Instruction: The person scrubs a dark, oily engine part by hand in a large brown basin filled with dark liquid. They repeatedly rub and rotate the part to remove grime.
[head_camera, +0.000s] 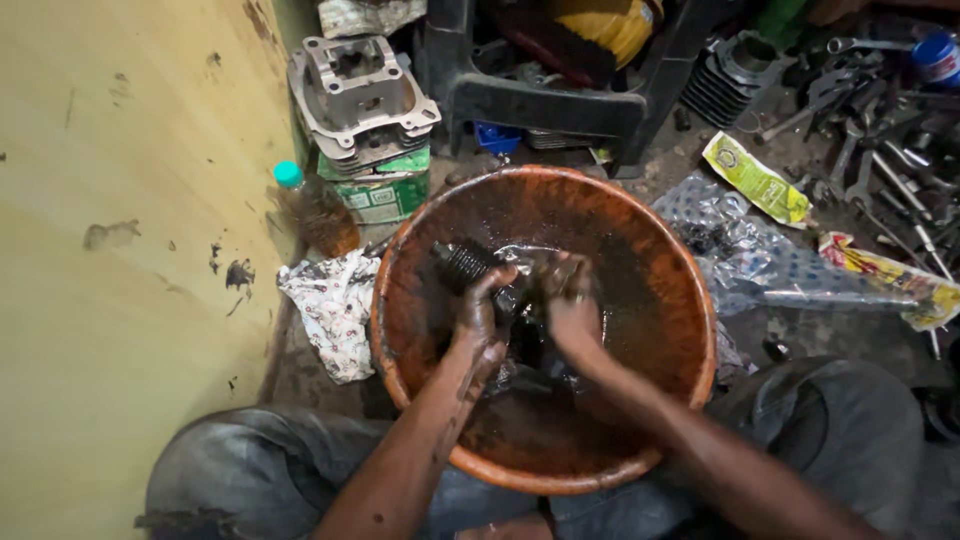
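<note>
Both hands work in the middle of the orange basin (690, 300): the left hand (480, 320) and right hand (572, 305) grip a black, oil-caked finned engine part (470, 262), fingers curled tight. Judging by the grime, washing remains unfinished.

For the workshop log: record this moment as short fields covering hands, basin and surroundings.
left hand: grips a dark ribbed metal part in the basin
right hand: closed on the same oily part
basin: round, orange, holding dark oily liquid
rag: patterned, left of the basin
engine cylinder: grey, on a green box behind
spanners: scattered on the floor, far right
</note>
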